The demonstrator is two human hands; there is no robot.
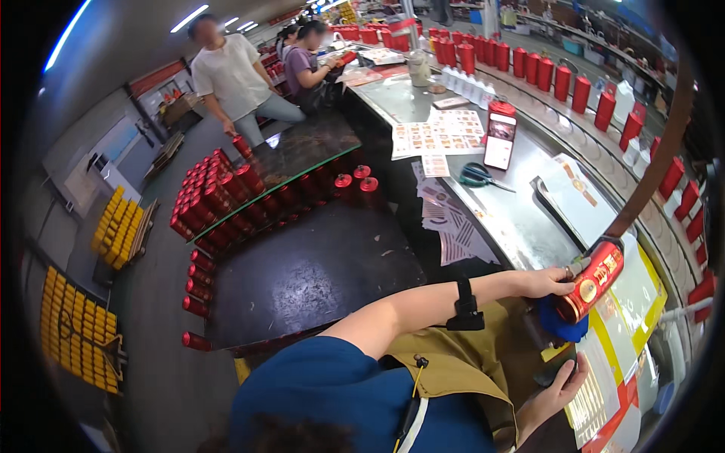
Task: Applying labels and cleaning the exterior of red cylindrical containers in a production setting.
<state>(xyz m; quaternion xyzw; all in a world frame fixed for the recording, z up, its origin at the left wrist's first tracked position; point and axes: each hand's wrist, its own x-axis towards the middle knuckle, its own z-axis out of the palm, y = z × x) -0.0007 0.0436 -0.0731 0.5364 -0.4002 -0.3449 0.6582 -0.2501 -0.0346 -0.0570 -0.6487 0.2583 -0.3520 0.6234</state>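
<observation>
The person's left hand (547,283) reached across the body and closed its fingers (565,273) around the top end of a red cylindrical tin (593,279) with gold decoration, which lay tilted at the near edge of the metal table (521,219). The tin's lower end rested on a blue cloth (563,323). The right hand (555,396) hung lower, half open with the fingers loosely curled, touching the edge of a yellow and red printed sheet (612,385); it gripped nothing that could be made out. Farther along the table lay green-handled scissors (477,175), a phone (500,140) propped upright, and sheets of labels (438,134). A row of red tins (563,81) stood along the curved far edge. Left of the table, more red tins (215,198) were stacked on their sides under a glass pane
</observation>
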